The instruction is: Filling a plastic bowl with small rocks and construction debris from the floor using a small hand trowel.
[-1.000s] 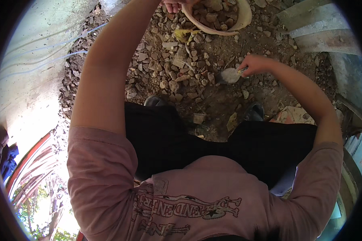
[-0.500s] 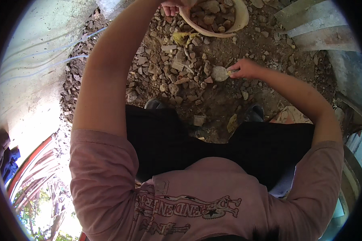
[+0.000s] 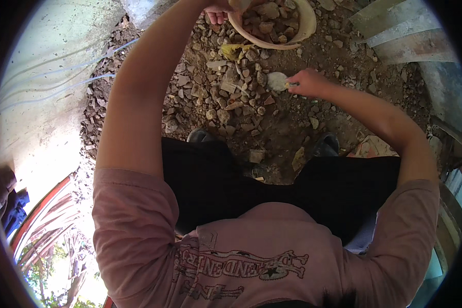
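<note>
My left hand (image 3: pixel 218 13), at the top of the view, grips the left rim of a pale plastic bucket (image 3: pixel 306 32) that holds broken stones (image 3: pixel 268 22). My right hand (image 3: pixel 308 82) is closed on the short handle of a small trowel (image 3: pixel 277 80), its pale, dusty blade lying against loose rubble (image 3: pixel 226 100) and dirt right of the middle. A crumpled yellow scrap (image 3: pixel 232 51) lies just below the bucket, among the stones.
A pale concrete wall (image 3: pixel 41 72) with thin blue lines or tubes (image 3: pixel 92 79) rises on the left. Curved grey boards (image 3: pixel 395 31) stand at the upper right. My two boots (image 3: pixel 326 145) and black trousers are below the rubble. Bright foliage shows at lower left.
My right hand has moved leftward and up with the trowel, bringing the blade further into the rubble toward the bucket. My left hand stays at the bucket's rim.
</note>
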### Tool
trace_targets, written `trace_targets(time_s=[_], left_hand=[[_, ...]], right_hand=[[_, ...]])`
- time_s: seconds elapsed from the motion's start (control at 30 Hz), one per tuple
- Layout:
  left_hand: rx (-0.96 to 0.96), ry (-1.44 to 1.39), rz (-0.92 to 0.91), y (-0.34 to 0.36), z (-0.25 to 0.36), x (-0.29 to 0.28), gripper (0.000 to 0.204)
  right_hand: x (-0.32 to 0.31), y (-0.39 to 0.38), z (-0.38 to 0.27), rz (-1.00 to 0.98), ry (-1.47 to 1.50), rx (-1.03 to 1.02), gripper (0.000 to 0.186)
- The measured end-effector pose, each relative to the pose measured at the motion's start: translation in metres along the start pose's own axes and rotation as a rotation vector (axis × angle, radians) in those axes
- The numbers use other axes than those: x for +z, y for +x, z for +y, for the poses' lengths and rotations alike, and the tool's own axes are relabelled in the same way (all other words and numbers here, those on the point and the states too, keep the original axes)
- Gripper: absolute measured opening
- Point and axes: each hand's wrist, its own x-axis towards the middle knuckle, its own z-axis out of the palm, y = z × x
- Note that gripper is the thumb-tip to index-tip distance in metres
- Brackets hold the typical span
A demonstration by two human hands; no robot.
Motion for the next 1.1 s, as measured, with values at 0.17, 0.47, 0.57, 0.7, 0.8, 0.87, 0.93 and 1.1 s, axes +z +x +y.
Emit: trace_targets(time_s=[0.17,0.47,0.57,0.7,0.8,0.87,0.93,1.1], left_hand=[[0.008,0.018,-0.017,0.006,-0.002,-0.003,0.048],[0.012,-0.019,-0.054,0.025,-0.019,-0.006,0.049],[0.004,0.013,-0.064,0.026,-0.014,-0.008,0.050],[-0.018,-0.088,-0.057,-0.001,0.003,-0.007,0.052],[-0.139,-0.178,-0.027,-0.003,0.006,-0.001,0.053],[-0.161,-0.205,-0.017,-0.015,0.011,0.000,0.054],[0.044,-0.117,0.040,0.030,-0.056,-0.002,0.056],[0.140,-0.001,0.159,0.049,-0.074,0.008,0.058]], right_hand=[[0.019,0.004,0.009,-0.003,0.101,-0.010,0.047],[0.007,0.007,0.015,-0.058,-0.019,-0.223,0.049],[0.016,0.008,-0.009,-0.033,-0.030,-0.063,0.050],[0.005,0.006,0.004,-0.163,0.182,0.051,0.053],[0.008,-0.001,0.035,-0.177,0.314,0.005,0.054],[0.004,-0.011,0.048,-0.170,0.397,-0.011,0.054],[-0.008,-0.006,0.041,-0.088,0.366,-0.128,0.051],[-0.046,-0.017,0.019,-0.056,0.337,-0.199,0.046]])
